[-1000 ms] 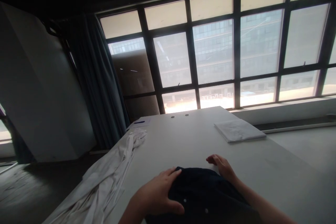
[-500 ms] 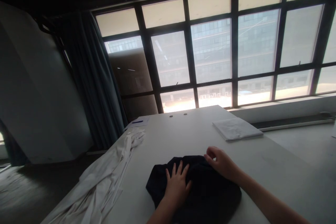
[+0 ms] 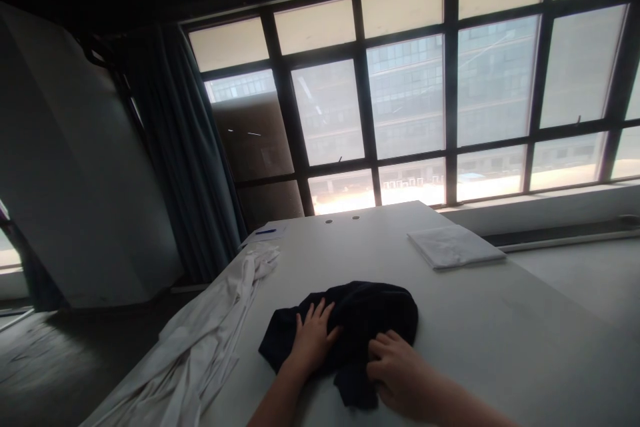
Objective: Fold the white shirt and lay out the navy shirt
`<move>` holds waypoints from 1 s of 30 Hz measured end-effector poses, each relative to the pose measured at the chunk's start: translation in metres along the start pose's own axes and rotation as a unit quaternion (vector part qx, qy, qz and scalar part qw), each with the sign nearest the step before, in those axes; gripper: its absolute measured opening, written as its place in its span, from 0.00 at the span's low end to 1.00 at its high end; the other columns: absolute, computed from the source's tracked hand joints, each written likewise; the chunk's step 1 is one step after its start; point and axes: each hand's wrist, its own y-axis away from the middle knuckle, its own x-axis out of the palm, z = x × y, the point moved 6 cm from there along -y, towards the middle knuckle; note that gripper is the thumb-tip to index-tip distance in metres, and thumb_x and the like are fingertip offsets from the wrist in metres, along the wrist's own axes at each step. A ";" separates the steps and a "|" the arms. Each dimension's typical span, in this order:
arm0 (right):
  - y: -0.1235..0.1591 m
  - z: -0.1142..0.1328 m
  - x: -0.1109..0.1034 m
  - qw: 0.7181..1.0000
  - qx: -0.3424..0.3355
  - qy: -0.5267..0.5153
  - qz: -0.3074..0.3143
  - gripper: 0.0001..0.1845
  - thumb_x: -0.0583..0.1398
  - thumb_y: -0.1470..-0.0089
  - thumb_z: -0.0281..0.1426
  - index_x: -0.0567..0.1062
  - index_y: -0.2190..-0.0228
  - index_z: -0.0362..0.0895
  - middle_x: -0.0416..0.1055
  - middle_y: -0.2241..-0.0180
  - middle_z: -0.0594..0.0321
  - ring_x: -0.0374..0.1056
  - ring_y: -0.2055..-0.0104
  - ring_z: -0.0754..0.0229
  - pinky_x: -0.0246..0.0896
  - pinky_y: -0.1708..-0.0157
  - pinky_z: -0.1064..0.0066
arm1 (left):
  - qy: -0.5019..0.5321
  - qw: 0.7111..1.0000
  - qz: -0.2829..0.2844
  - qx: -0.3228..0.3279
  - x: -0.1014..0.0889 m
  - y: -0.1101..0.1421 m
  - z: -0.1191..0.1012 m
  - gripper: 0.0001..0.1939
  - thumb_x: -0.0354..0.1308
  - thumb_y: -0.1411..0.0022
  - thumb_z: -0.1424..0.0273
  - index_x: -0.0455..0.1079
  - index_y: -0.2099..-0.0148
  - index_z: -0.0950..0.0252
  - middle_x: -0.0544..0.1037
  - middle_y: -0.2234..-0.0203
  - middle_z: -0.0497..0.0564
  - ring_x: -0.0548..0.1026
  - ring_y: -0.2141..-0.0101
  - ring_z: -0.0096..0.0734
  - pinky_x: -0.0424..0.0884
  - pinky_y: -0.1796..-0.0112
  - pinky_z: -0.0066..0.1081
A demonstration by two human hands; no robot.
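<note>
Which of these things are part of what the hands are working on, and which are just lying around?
Being worked on:
the crumpled dark cloth, under the left hand and right hand

Just lying about:
the long white fabric hanging off the table
the folded white cloth
the blue pen on a sheet of paper

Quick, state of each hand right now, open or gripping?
Left hand: open, fingers spread flat on the dark cloth, not gripping.
Right hand: fingers curved on the same cloth; cannot tell whether it grips.
</note>
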 end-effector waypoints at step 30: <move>0.066 -0.207 -0.106 0.927 0.364 0.083 -0.028 0.15 0.52 0.40 0.28 0.76 0.56 0.47 0.76 0.52 0.51 0.72 0.50 0.46 0.59 0.58 0.62 | -0.123 0.992 0.016 -0.022 -0.070 0.034 0.028 0.19 0.50 0.40 0.82 0.74 0.52 0.62 0.80 0.57 0.58 0.78 0.55 0.48 0.71 0.59 0.38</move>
